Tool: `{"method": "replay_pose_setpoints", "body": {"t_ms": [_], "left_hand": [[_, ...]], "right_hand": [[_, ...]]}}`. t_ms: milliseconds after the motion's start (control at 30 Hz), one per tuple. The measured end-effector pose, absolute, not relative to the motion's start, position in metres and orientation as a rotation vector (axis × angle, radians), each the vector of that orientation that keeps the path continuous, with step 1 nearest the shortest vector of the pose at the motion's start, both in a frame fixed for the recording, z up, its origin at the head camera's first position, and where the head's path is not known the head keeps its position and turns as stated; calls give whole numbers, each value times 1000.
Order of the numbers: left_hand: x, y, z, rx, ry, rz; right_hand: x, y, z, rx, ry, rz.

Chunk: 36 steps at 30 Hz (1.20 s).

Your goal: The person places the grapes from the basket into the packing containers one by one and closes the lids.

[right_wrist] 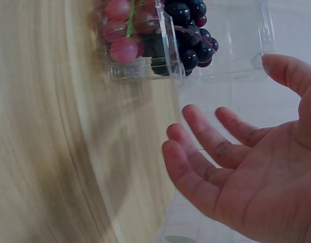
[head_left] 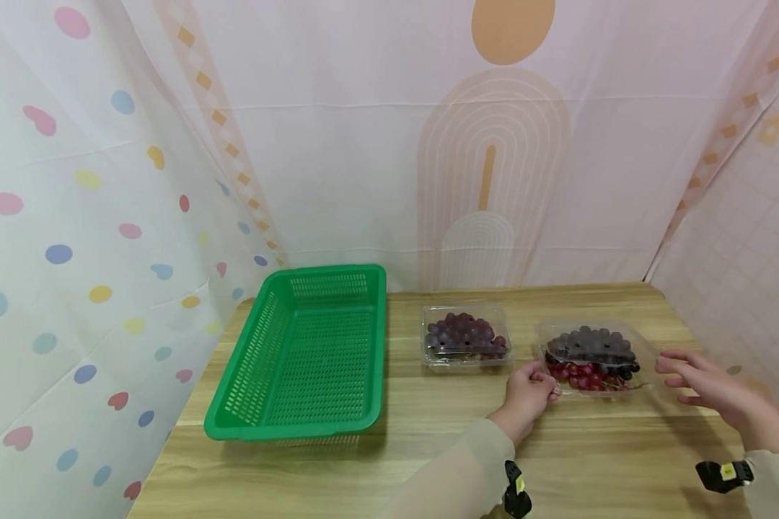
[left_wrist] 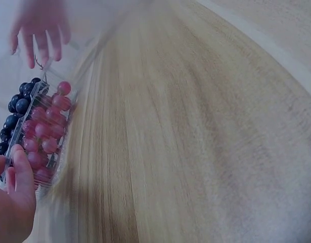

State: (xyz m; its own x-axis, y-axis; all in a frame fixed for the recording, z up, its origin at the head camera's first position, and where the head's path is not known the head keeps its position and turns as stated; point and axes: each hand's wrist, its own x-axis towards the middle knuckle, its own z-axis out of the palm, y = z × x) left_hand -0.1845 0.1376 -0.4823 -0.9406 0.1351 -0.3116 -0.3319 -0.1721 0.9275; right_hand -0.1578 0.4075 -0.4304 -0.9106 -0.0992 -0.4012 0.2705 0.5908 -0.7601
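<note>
In the head view a clear plastic clamshell box (head_left: 643, 371) of grapes stands at the right of the table, its lid raised from the rim. Red grapes (left_wrist: 41, 126) fill its lower part, and dark grapes (right_wrist: 193, 40) heap above the rim. My left hand (head_left: 529, 396) pinches the box at its near left corner, thumb and fingers at the rim. On the other side, my right hand (head_left: 707, 386) has its fingers spread and relaxed. Its thumb tip is right at the lid's corner in the right wrist view, while the other fingers hang apart from the box.
Left of this box stands a second clear clamshell box (head_left: 467, 360) of dark red grapes, lid down. A large green plastic basket (head_left: 376, 360) with slotted walls sits on the left of the wooden table (head_left: 415, 447). Patterned curtains (head_left: 363, 158) enclose the table's back and sides.
</note>
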Motion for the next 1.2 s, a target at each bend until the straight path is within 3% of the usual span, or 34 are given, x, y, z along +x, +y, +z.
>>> {"method": "replay_pose_setpoints", "body": {"t_ms": [1200], "left_hand": [[-186,132,-484,-206,1723,2105]], "right_hand": [[-154,414,-458,164,2033,-1448]]}}
